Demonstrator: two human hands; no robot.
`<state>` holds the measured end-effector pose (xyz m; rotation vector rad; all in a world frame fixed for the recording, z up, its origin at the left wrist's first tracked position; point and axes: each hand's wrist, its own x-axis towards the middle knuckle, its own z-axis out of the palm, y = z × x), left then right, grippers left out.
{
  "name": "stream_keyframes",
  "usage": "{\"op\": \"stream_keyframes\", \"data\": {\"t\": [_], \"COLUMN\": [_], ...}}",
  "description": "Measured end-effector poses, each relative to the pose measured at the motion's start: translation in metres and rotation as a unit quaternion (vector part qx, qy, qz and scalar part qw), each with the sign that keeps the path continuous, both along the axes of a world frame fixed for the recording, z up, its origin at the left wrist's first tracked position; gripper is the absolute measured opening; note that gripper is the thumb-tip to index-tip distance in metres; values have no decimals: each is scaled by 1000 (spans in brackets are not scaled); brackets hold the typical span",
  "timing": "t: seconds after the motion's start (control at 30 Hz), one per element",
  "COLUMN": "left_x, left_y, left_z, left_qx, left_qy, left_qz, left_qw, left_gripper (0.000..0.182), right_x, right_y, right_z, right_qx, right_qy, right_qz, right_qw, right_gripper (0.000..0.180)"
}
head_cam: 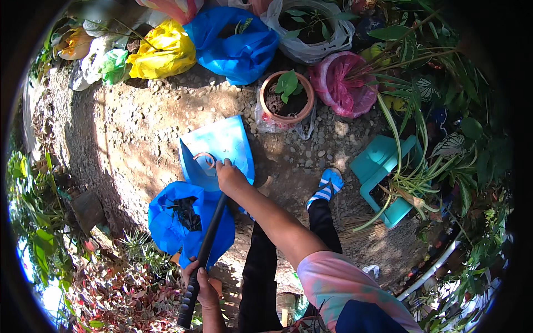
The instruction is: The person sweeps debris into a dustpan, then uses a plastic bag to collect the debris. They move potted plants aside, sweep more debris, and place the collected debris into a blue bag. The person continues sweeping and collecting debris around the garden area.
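My left hand grips the ribbed end of a long black handle. This handle runs up to a light-blue plastic dustpan resting on the pebbly ground. My right hand is over the rear of the pan, fingers closed. A thin, curved orange-brown piece projects from its fingertips; its material is unclear. Below the pan, partly crossed by the handle, stands an open blue plastic bag with black plastic in its mouth.
Ahead are a terracotta-coloured pot with a seedling, a pink bag, a large blue bag and a yellow bag. A teal plastic container lies at right among striped leaves, near broom bristles. My sandalled foot is between.
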<state>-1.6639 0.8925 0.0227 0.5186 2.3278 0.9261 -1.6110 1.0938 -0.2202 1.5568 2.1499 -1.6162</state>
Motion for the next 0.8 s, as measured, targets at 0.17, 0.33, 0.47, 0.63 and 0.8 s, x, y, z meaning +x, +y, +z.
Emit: {"op": "stream_keyframes", "data": {"t": [0.17, 0.33, 0.47, 0.63, 0.8], "left_x": [-9, -21, -25, -35, -62], "left_y": [-8, -2, 6, 3, -3], "left_z": [-4, -4, 18, 76, 143], "left_qx": [20, 46, 57, 79, 60], "left_qy": [-45, -97, -111, -37, -44], "left_qz": [26, 68, 81, 27, 32], "left_qw": [998, 992, 989, 996, 997], "left_gripper": [22, 23, 26, 24, 28], "right_x": [97, 253, 322, 283, 141], "right_y": [-28, -85, -115, -133, -124], "right_z": [50, 131, 198, 253, 336], "right_qx": [54, -12, -60, 0, 12], "right_qy": [-31, -205, -306, -228, -16], "right_qz": [-35, 57, 103, 135, 86], "right_qw": [997, 977, 944, 964, 996], "right_gripper": [14, 16, 14, 22, 31]}}
